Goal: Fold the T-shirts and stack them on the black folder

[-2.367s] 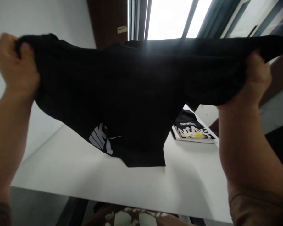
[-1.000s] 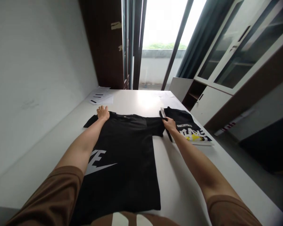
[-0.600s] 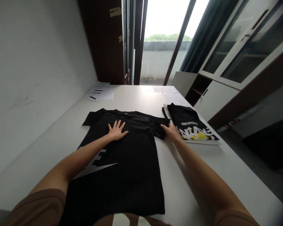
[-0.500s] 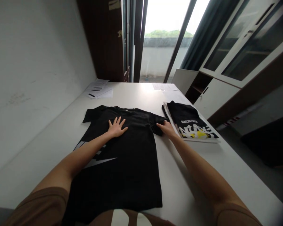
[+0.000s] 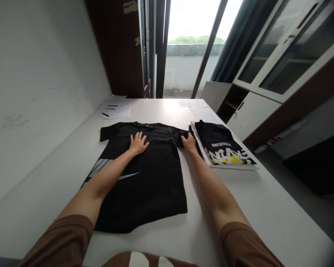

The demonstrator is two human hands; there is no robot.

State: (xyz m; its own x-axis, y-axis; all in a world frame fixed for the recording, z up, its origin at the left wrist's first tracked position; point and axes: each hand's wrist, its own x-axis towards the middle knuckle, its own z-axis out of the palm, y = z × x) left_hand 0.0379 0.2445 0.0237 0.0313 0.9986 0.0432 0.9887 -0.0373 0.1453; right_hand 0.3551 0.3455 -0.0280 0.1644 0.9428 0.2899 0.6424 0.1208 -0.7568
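A black T-shirt [image 5: 153,185] with a grey-white printed design lies spread on the white table, its collar at the far end. My left hand [image 5: 139,144] rests flat on its chest with the fingers apart. At the right sleeve, my right hand [image 5: 188,142] is closed on the black fabric near the cuff. Part of the print is hidden under my left forearm. Just right of that sleeve lies a stack of folded shirts [image 5: 215,135], the top one black with white and yellow lettering.
The white table [image 5: 228,193] runs along a wall on the left. Papers [image 5: 115,107] lie at its far left corner and more sheets [image 5: 193,104] at the far right. Beyond stand a dark cabinet [image 5: 119,48], a glass door and white cupboards [image 5: 256,107].
My right hand has shifted the sleeve away from me and slightly left. The shirt's lower hem has moved farther up the table, and its near edge now curves. My left hand stays flat on the chest.
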